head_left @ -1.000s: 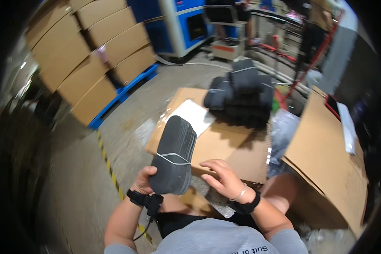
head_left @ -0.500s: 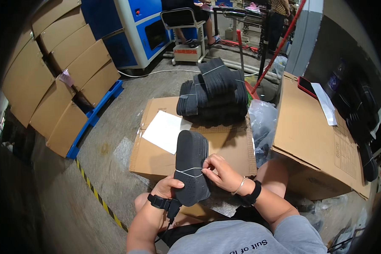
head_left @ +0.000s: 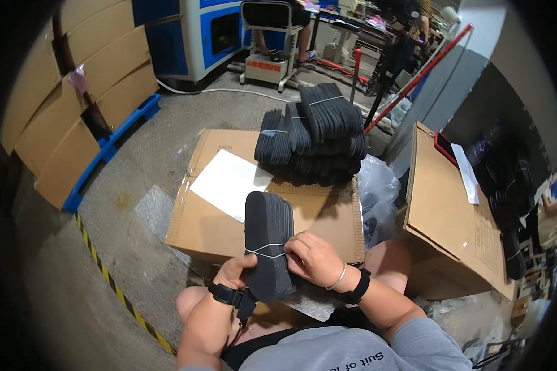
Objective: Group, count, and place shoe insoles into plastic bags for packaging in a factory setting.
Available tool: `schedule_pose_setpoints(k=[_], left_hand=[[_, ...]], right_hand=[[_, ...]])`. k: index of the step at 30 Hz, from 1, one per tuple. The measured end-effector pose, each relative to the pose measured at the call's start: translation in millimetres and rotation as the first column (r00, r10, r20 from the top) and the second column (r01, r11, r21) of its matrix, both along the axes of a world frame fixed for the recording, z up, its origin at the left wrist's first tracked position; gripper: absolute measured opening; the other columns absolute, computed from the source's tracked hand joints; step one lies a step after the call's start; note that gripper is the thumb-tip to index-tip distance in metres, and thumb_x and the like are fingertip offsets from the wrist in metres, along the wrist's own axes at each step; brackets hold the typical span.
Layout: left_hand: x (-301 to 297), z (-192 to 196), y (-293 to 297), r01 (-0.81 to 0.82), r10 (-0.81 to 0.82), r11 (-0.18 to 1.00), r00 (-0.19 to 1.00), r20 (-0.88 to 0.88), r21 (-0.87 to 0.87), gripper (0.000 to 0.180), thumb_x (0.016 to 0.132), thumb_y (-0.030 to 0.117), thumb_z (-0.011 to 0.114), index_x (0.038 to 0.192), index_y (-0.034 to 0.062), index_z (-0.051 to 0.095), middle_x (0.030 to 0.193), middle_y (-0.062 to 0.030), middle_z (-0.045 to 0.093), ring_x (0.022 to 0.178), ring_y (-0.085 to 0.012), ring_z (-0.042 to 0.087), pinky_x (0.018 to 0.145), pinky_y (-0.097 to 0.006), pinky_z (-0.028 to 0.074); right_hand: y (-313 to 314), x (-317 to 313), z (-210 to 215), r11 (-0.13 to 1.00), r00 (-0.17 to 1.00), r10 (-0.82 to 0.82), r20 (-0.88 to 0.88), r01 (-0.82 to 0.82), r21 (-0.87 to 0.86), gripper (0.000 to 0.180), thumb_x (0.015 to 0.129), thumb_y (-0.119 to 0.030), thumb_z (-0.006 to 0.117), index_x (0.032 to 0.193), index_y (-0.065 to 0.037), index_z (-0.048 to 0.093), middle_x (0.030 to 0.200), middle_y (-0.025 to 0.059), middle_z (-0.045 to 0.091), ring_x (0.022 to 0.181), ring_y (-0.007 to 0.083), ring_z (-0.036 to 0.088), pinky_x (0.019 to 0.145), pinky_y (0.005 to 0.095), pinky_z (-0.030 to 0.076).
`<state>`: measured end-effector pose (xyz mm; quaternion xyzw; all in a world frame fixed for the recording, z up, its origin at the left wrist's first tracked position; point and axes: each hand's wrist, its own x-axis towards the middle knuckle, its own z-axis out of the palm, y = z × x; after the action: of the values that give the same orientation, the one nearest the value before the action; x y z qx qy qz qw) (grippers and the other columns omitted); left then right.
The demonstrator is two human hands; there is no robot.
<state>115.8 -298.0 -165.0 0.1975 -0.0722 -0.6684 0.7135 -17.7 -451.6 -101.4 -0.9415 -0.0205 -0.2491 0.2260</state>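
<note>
Because the left hand (head_left: 234, 272) cups the lower left edge of the bundle of dark soles (head_left: 266, 216), its thumb against the front face, the bundle stands tilted upright before the person's lap, in front of the near side of a carton (head_left: 195, 235). That grip is partly closed around the stack and seems to carry most of its weight, leaving the other side free to be worked on. The right hand (head_left: 314, 260) has its fingers curled in against the right edge, just where a pale band (head_left: 268, 246) crosses the front; whether the fingertips pinch the band or only press on the soles I cannot tell, as the knuckles hide them. Held low, the soles' long faces turn toward the person, which probably keeps the band in easy sight.

Farther back on the carton, similar banded bundles (head_left: 315, 139) are heaped, some lying across others, likely so that the near half stays usable. A white sheet (head_left: 224, 185) lies flat at the left, beside the heap. To the right, a second carton (head_left: 442, 210) bears a red-edged phone (head_left: 445, 148) and a white strip (head_left: 466, 174), both apparently kept out of the hands' way but within reach.
</note>
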Motion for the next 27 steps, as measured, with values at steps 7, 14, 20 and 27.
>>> schedule_pose_setpoints(k=[7,14,20,27], left_hand=[[-0.1,2.6,0.8,-0.105,0.106,0.994,0.994,-0.019,0.031,0.060,0.064,0.020,0.072,0.114,-0.0038,0.049,0.100,-0.0157,0.060,0.087,-0.0241,0.063,0.079,-0.034,0.053],[-9.5,17.9,-2.2,-0.151,0.153,0.988,0.977,0.150,-0.028,0.062,0.064,0.022,0.070,0.117,-0.0017,0.046,0.102,-0.0135,0.059,0.089,-0.0224,0.061,0.080,-0.032,0.052],[-12.0,32.2,-5.4,-0.196,0.199,0.980,0.958,0.207,-0.039,0.060,0.066,0.022,0.069,0.117,-0.0012,0.045,0.100,-0.0122,0.058,0.089,-0.0220,0.060,0.079,-0.031,0.051],[-3.7,24.6,-18.3,-0.282,0.263,0.959,0.887,0.379,-0.004,0.053,0.068,0.023,0.067,0.111,-0.0002,0.048,0.095,-0.0095,0.058,0.082,-0.0161,0.059,0.072,-0.027,0.050]], right_hand=[[8.2,4.3,10.1,0.882,0.945,0.304,-0.117,-0.233,0.410,0.008,0.071,-0.006,0.055,0.078,-0.004,0.051,0.075,0.0090,0.051,0.075,0.0253,0.049,0.071,0.0336,0.041],[-5.6,-9.2,15.5,0.829,0.875,0.423,-0.238,-0.267,0.492,0.012,0.076,-0.016,0.056,0.073,-0.006,0.049,0.070,0.0065,0.049,0.070,0.0238,0.046,0.073,0.0322,0.036],[-9.5,-22.9,10.4,0.906,0.948,0.293,-0.123,-0.234,0.354,0.015,0.077,-0.019,0.061,0.073,-0.008,0.051,0.071,0.0053,0.049,0.071,0.0222,0.046,0.074,0.0329,0.035],[10.6,-21.0,28.0,0.904,0.957,0.259,-0.131,-0.193,0.382,0.020,0.072,-0.021,0.068,0.070,-0.008,0.052,0.067,0.0039,0.050,0.070,0.0221,0.044,0.073,0.0320,0.034]])
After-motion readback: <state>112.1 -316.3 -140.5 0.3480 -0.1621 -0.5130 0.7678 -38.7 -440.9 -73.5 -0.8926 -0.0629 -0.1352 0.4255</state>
